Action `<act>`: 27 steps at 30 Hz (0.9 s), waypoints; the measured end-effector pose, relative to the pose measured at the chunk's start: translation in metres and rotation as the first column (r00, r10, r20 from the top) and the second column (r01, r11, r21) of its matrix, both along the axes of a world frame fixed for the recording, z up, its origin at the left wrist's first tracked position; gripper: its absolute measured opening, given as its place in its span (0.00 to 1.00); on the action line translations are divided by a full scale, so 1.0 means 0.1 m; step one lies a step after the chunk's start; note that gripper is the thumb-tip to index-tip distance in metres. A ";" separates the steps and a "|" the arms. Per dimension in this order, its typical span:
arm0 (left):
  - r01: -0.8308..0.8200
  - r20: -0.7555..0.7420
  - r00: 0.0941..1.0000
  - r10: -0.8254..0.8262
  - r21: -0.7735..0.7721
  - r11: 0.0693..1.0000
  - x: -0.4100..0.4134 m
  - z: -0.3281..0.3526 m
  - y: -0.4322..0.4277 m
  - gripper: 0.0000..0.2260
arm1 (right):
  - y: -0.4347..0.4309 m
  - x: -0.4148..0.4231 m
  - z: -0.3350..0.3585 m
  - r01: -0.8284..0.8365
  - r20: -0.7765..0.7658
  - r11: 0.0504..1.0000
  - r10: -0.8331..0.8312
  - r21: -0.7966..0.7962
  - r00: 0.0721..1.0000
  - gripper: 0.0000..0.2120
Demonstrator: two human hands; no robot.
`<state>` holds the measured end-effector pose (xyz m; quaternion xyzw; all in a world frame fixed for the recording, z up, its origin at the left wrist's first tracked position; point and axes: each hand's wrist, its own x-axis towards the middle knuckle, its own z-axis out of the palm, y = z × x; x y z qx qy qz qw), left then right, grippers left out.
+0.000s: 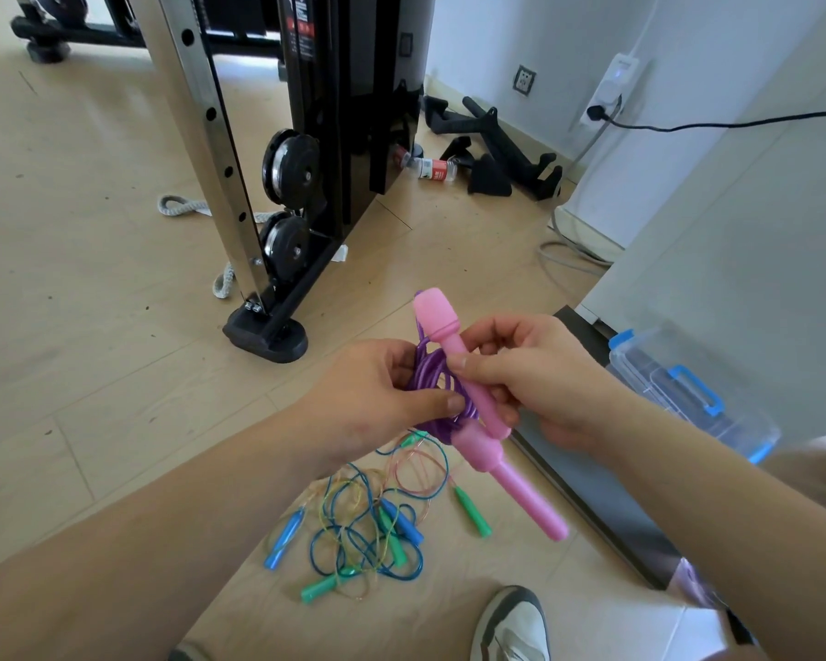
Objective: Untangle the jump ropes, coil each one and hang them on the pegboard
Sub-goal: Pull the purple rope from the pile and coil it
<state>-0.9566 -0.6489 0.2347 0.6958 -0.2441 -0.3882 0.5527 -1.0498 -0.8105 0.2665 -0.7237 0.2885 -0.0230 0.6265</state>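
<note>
**Purple rope bundled up in both hands, the rest in a heap on the floor**

Purple cord (437,381) is gathered into a tight coil and held up over the wood floor (91,279), with both pink handles (454,355) lying alongside it. One handle points up and away, the other (511,484) sticks down toward the camera. The left hand (377,398) is clenched around the coil, thumb pressed on the loops. The right hand (535,374) is pinching the upper pink handle, thumb across the shaft and fingers curled behind it, so both hands are closed on the same rope.

Right below on the floor sits the leftover tangle (373,527): thin blue, yellow and reddish cords all knotted through each other, with blue handles (284,539) and green handles (473,512) poking out at different angles. Definitely more than one rope in there, can't tell exactly how many.

A grey and white shoe (513,627) is at the bottom edge, just beside the tangle. Off to the right there's a clear plastic bin with blue latches (687,393). Behind everything stands a black and chrome gym machine (306,159), with a plastic bottle (432,169) lying on its side near its base.
</note>
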 end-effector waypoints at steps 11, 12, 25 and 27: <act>-0.148 -0.276 0.953 0.127 -0.056 0.987 0.00 0.03 0.02 0.13 | 0.05 -0.01 0.02 -0.203 0.053 0.974 0.208 -0.098 0.977 0.15; -0.159 -0.293 0.947 0.132 -0.069 0.985 0.01 0.04 0.01 0.14 | 0.01 -0.03 0.05 -0.255 0.027 0.951 0.263 -0.173 0.964 0.17; -0.093 -0.189 0.979 0.079 -0.069 0.993 0.03 -0.01 0.04 0.17 | 0.00 -0.11 0.05 -0.038 0.150 0.987 0.062 -0.157 0.987 0.16; -0.128 -0.273 0.957 0.098 -0.095 0.987 0.02 -0.02 0.03 0.18 | 0.09 -0.09 0.02 0.023 0.168 0.998 -0.014 -0.053 0.986 0.13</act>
